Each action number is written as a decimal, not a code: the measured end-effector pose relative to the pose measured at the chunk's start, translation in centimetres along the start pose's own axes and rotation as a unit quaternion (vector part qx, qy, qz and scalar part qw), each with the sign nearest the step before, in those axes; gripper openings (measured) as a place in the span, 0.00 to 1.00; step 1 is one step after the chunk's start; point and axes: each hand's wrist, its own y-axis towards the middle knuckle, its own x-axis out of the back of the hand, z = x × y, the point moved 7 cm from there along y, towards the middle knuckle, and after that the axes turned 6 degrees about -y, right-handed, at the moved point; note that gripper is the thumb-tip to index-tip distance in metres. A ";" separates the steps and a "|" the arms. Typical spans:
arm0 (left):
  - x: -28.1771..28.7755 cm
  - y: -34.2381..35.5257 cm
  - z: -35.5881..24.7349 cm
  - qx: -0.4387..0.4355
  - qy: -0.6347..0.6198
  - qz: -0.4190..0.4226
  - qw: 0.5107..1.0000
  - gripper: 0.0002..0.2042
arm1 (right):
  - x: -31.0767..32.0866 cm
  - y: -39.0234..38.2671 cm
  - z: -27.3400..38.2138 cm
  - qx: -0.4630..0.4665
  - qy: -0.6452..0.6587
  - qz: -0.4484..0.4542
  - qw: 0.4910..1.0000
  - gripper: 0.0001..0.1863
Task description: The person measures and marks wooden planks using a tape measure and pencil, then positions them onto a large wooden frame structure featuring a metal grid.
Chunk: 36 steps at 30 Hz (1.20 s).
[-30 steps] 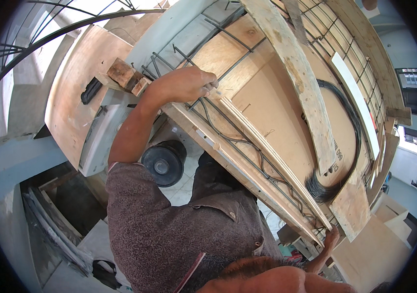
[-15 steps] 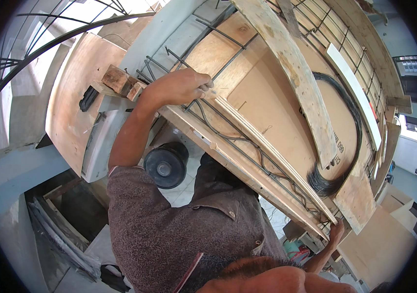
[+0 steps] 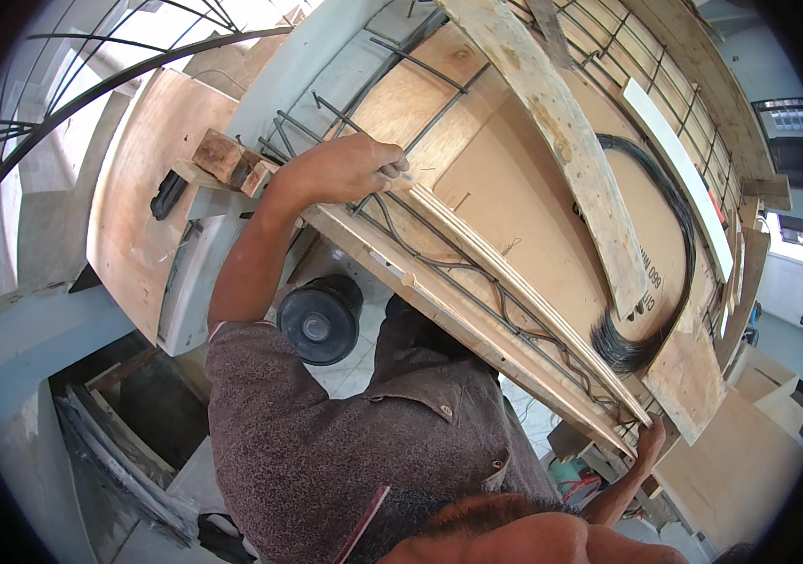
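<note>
A long, narrow plywood strip [image 3: 524, 291] stands on edge near the close side of the workbench, running from upper left to lower right. My left hand [image 3: 350, 169] is closed at its upper-left end, with the fingertips pinched together. At the lower-right end, my right hand [image 3: 650, 436] is closed round the strip, its fingers partly hidden. Thin steel rods [image 3: 444, 274] and a dark wavy cable lie beside the strip along the bench's wooden edge [image 3: 477, 340]. A brown printed board [image 3: 514, 202] lies flat beyond the strip.
Across the board lie a stained wooden plank [image 3: 552, 122], a curved bundle of black wire [image 3: 679, 207] and a white strip [image 3: 679, 174]. Rod ends [image 3: 331, 108] stick out near my left hand. A black bucket [image 3: 317, 324] stands below the bench; a wood block [image 3: 220, 155] sits at left.
</note>
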 end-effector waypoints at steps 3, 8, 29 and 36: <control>0.0 0.0 0.0 -0.006 -0.003 0.003 1.000 0.14 | -0.2 0.2 -0.2 0.000 0.006 0.010 1.000 0.17; -0.1 0.0 0.2 0.002 0.000 0.005 1.000 0.14 | 0.2 0.3 0.8 -0.007 -0.006 0.018 1.000 0.18; -0.5 0.1 -0.1 0.029 0.024 0.040 0.998 0.16 | 0.8 -0.1 1.8 -0.017 -0.014 0.023 0.999 0.15; -0.7 0.1 -0.3 0.002 0.000 0.048 0.999 0.18 | 1.1 -0.1 2.3 -0.008 -0.006 0.017 1.000 0.15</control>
